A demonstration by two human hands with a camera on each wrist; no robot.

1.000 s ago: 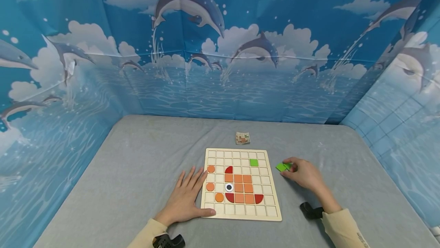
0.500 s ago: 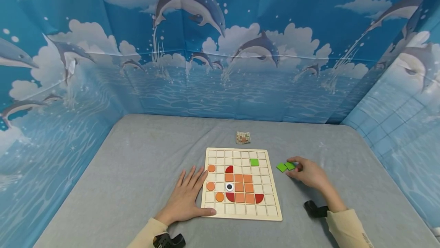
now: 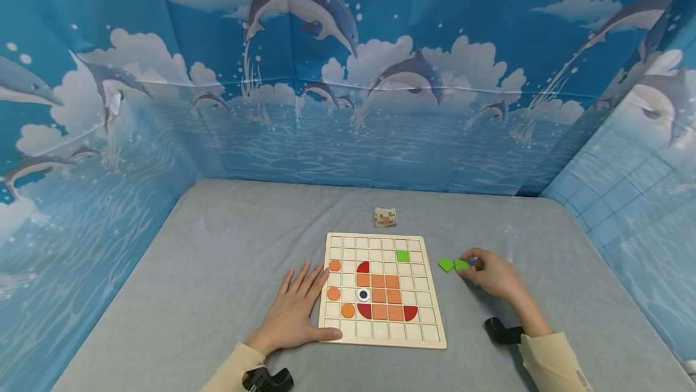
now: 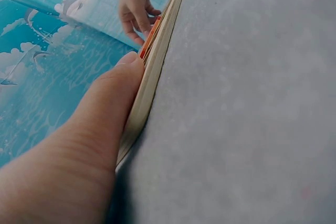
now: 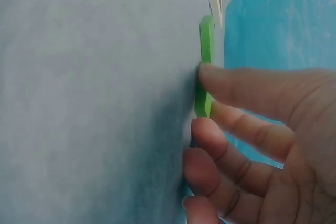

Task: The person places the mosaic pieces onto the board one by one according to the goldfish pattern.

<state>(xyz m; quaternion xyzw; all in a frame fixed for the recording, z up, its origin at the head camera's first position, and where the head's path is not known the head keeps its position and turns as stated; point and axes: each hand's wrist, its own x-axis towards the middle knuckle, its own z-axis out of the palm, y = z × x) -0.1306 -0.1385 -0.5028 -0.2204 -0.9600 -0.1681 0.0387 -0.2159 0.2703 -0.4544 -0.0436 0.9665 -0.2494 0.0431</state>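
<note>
My left hand (image 3: 293,313) lies with fingers spread at the left edge of a wooden grid board (image 3: 424,334), its thumb (image 4: 105,93) on the near left corner. To the right of the board, my right hand (image 3: 492,276) pinches a green square tile (image 3: 461,264) between thumb and forefinger, low on the cloth. A second green tile (image 3: 446,265) lies flat just left of it; in the right wrist view the two appear end to end. One green square (image 3: 403,256) sits in a cell near the board's upper right.
On the board are orange squares (image 3: 379,296), red quarter-circles (image 3: 410,313), orange discs (image 3: 348,310) and a white disc with a dark centre (image 3: 363,295). Behind it lies a small patterned card (image 3: 385,217). A dolphin-print curtain (image 3: 337,138) surrounds the grey-covered table (image 3: 244,229).
My right hand has shifted slightly right with one green tile, which has come off the other tile and turned to lie beside it. My left hand stays put.
</note>
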